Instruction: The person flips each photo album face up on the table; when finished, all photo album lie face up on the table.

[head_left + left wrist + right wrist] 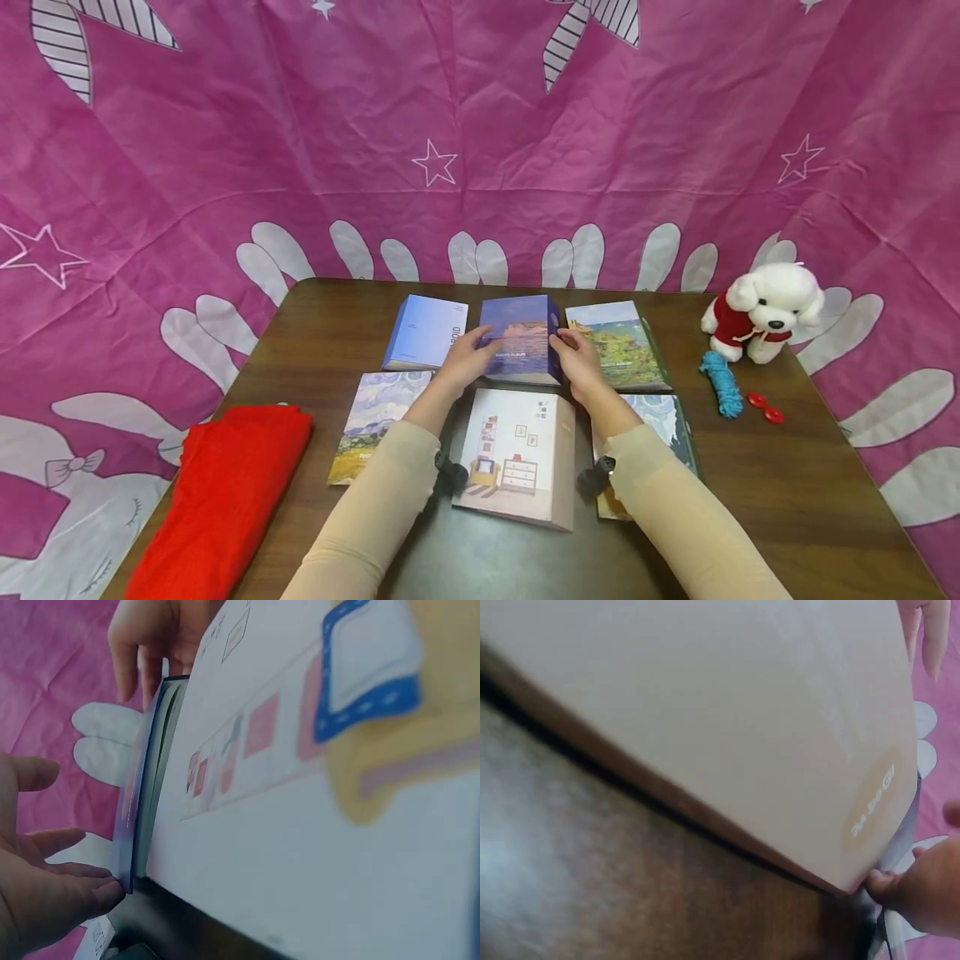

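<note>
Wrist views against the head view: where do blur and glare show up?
Head view: mostly clear, the title of the blue-purple photo album readable, a pale sheen on the near part of the tabletop; left wrist view: dim, the yellow armchair printed on the white album out of focus; right wrist view: wood grain blurred, pale glare at the left edge.

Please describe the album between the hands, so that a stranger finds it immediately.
Find the far row on the brown table. The middle album is between left hand and right hand. Unlike the pale blue book and green landscape book beside it, its cover shows a pinkish cliff above purplish water.
</note>
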`<state>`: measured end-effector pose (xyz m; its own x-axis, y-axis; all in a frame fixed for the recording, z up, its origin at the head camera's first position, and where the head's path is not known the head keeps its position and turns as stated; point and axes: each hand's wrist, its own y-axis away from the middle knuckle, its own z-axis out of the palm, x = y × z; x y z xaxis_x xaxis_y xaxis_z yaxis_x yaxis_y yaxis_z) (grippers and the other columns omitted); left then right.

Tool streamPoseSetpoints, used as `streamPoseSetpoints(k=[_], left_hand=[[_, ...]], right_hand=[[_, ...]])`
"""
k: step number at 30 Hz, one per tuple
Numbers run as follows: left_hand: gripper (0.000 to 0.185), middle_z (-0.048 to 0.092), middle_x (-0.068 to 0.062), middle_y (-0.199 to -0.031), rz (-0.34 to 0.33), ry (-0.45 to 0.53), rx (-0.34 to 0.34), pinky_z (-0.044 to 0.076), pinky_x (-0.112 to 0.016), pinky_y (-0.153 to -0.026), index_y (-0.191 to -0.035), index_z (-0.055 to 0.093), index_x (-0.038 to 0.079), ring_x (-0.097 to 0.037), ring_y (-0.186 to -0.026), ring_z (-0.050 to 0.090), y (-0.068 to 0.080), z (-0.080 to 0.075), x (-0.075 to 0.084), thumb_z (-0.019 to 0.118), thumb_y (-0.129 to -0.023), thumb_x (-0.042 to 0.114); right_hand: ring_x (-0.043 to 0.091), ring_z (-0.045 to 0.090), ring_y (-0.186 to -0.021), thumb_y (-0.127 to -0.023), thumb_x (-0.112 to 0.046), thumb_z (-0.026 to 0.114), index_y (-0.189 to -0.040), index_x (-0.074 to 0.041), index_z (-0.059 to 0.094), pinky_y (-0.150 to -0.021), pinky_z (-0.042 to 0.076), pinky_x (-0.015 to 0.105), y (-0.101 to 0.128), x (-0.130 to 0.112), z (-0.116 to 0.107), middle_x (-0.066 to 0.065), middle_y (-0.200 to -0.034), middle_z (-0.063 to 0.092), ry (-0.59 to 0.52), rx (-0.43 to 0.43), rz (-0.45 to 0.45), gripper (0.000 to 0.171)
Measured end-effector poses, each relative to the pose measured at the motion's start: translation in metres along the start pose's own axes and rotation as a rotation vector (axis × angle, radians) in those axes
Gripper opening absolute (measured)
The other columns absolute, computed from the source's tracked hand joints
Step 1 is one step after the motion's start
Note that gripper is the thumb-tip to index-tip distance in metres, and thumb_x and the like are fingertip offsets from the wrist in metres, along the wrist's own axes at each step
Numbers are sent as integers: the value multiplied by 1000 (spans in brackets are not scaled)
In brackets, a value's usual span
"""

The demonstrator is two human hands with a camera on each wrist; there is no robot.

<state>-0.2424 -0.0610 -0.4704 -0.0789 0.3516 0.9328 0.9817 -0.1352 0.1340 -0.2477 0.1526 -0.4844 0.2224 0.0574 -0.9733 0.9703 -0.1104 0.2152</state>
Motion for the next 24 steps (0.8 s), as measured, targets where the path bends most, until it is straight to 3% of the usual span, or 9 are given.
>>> streamPoseSetpoints(k=[5, 9, 13, 18, 22, 24], left_hand=[[69, 35, -19, -160, -18, 68, -5, 25, -60, -118, -158, 34, 8, -41, -148, 30, 6, 5, -1, 59, -100, 38], [68, 35, -17, -160, -39, 131, -35, 21, -63, -118, -157, 36, 8, -41, -149, 28, 6, 10, -2, 57, -100, 39], [65, 35, -15, -161, -31, 124, -103, 20, -60, -120, -156, 38, 8, -38, -150, 26, 4, 16, 3, 54, -102, 40], [67, 37, -11, -161, 0, 52, -152, 21, -54, -121, -157, 37, 11, -35, -150, 27, 4, 27, 12, 52, -102, 47], [74, 35, -9, -162, 10, 102, -185, 19, -53, -122, -159, 34, 17, -33, -151, 26, 3, 38, 18, 53, -99, 56], [75, 32, -9, -164, -4, 188, -212, 19, -55, -122, -160, 31, 21, -34, -151, 25, 4, 44, 21, 53, -99, 58]], right_hand=[[19, 54, -107, -106, -11, 50, -142, 4, 52, -91, 48, 27, 1, -2, -2, 14, -130, 53, -139, 81, 66, 39], [8, 60, -84, -108, -14, 49, -149, 1, 47, -70, 52, 21, -1, -4, -5, 5, -112, 58, -296, 45, 131, 44], [6, 65, -74, -108, -18, 48, -154, -5, 42, -66, 56, 22, -2, -8, -13, -4, -95, 64, -362, -5, 179, 47], [5, 64, -63, -107, -14, 49, -149, 2, 45, -58, 54, 20, 2, -16, -24, -9, -78, 66, -389, -5, 125, 46], [5, 61, -63, -107, -17, 48, -145, 3, 47, -55, 51, 19, 7, -26, -30, -7, -83, 64, -387, -23, 58, 44], [5, 61, -70, -106, -21, 50, -146, 0, 47, -61, 50, 19, 11, -33, -32, -7, -91, 63, -381, -44, 30, 45]])
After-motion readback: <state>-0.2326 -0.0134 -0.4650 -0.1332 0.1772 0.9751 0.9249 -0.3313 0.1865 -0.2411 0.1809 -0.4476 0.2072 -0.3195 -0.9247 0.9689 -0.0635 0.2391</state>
